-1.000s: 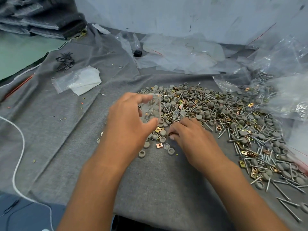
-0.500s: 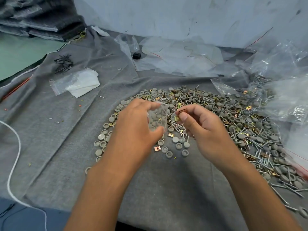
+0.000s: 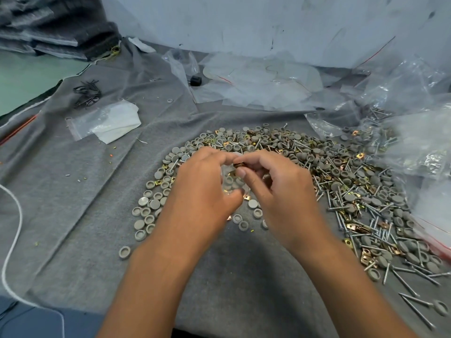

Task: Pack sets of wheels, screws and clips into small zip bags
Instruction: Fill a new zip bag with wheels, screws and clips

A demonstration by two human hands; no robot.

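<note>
Clip going into zip bag, above the parts pile.
Left hand [image 3: 205,186] pinches the small zip bag [image 3: 230,181] by its mouth; right hand [image 3: 275,189] pinches a brass clip [image 3: 238,164] at the bag's 12 o'clock. Bag film likely limp and slippery, best held at the rim; clip light, stiff. Pile [image 3: 329,172] spreads toward 3 o'clock on the counter [image 3: 73,191].

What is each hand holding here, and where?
Left hand grips the small zip bag by its side; right hand pinches a brass clip at the bag's mouth.
</note>
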